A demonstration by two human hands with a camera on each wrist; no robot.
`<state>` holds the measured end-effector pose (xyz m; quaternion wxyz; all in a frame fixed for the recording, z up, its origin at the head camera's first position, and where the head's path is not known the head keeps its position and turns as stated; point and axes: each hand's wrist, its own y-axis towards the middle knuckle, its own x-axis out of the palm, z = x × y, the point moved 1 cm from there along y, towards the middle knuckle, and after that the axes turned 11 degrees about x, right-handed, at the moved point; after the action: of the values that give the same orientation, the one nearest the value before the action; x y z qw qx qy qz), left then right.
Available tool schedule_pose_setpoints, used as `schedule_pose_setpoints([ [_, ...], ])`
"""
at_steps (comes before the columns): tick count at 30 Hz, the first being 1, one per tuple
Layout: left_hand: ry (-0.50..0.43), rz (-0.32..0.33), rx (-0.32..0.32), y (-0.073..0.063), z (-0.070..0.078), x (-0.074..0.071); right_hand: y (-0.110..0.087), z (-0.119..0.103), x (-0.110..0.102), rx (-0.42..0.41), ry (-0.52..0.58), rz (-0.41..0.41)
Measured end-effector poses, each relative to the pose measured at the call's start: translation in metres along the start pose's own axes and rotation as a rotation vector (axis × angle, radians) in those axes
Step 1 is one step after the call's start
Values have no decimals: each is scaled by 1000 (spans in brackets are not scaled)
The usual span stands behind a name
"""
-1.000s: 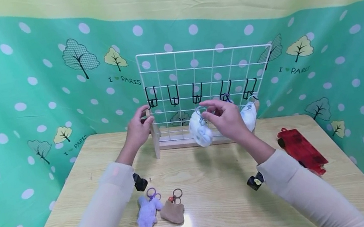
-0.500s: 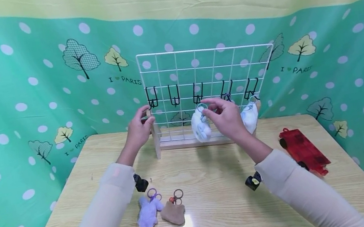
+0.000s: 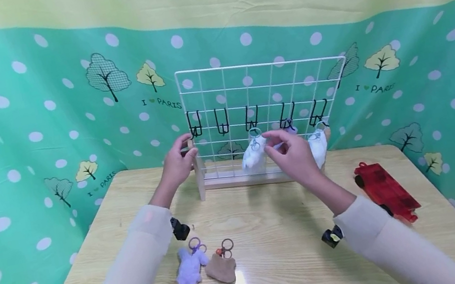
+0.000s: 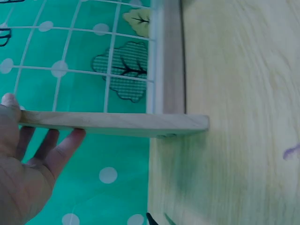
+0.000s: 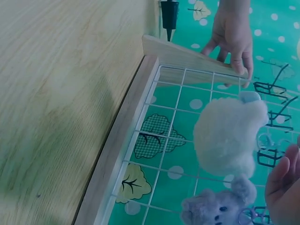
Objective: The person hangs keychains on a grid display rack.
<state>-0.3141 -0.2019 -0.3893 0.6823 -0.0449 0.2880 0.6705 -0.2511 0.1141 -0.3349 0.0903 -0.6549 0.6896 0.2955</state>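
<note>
My left hand (image 3: pixel 179 161) grips the wooden side post (image 4: pixel 112 123) of a white wire grid rack (image 3: pixel 225 89). A white plush keychain (image 3: pixel 253 154) hangs at the rack's middle black hook (image 3: pixel 252 118), its ring at the hook. Just right of this plush is my right hand (image 3: pixel 292 153), fingertips close to its edge; the right wrist view shows a gap between those fingers and the plush body. Behind the right hand, a purple-grey plush bear keychain (image 5: pixel 216 207) hangs from another hook. A white-and-blue plush keychain (image 3: pixel 319 147) hangs at the far right hook.
On the wooden table (image 3: pixel 275 255) lie a purple plush keychain (image 3: pixel 190 269) and a brown plush keychain (image 3: pixel 221 268), near the front. A red vehicle-shaped item (image 3: pixel 386 191) lies at the right. A patterned green curtain (image 3: pixel 63 89) stands behind the rack.
The white plush's ring has come up to the middle hook and the plush has turned. My right fingers have drawn slightly right and down from the ring. The left hand stays on the post.
</note>
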Motion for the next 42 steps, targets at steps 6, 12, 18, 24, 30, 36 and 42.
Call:
schedule_pose_setpoints([
  [6,13,-45,-21,-3,8,-7,-17,3,-22,-19,-45,-35],
  [12,91,-19,-77,-29,12,-35,-31,13,-49,-49,-91,4],
  [18,223,-112,-94,-83,15,-64,-39,31,-78,-91,-109,73],
  [24,335,-250,13,-133,19,-62,-30,52,-105,-38,-133,164],
  [30,403,-379,42,-162,21,-46,-7,73,-118,94,-166,187],
  [36,442,-490,25,-177,11,-26,12,89,-121,294,-178,107],
  [42,474,-542,107,-177,-1,-15,30,97,-124,394,-157,30],
])
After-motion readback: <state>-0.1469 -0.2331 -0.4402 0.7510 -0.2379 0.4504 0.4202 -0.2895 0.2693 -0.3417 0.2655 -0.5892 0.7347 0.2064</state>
